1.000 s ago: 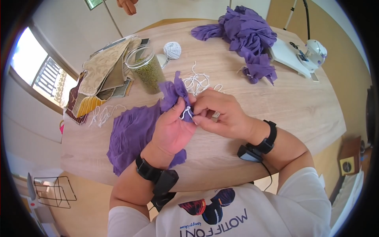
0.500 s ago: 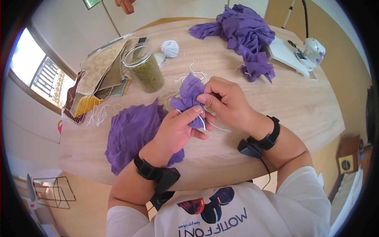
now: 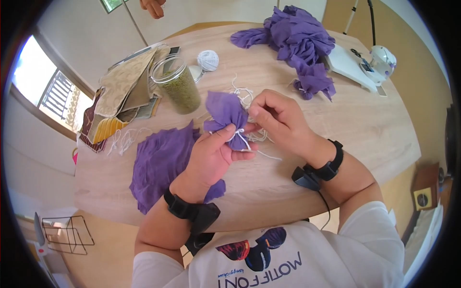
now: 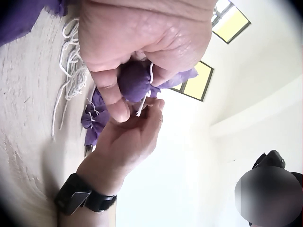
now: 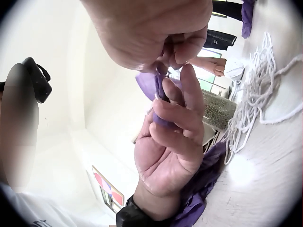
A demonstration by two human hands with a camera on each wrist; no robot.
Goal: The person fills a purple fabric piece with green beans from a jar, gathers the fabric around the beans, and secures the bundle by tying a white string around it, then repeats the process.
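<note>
A small purple cloth bundle (image 3: 225,108), bound with knotted white string (image 3: 238,133), is held between the left hand's (image 3: 211,158) thumb and curled fingers above the table. Its upper cloth flares out, and in the left wrist view the bound part (image 4: 135,81) looks round and full. The right hand (image 3: 281,117) has its thumb and fingertips together at the flared cloth's right edge; the right wrist view shows this hand (image 5: 156,33) pinching a purple fold. Beside the left forearm lies a pleated purple cloth (image 3: 161,165).
Behind the hands stand an open glass jar of green beans (image 3: 180,91) and a white string ball (image 3: 208,60). Fabric samples (image 3: 127,89) lie left, loose string (image 3: 124,140) near them. Farther right are piled purple cloth (image 3: 300,36) and a small white sewing machine (image 3: 382,62).
The bundle has been turned, so its flared cloth spreads upward and the knot faces the head camera. The right hand has moved from the string knot to the cloth's edge.
</note>
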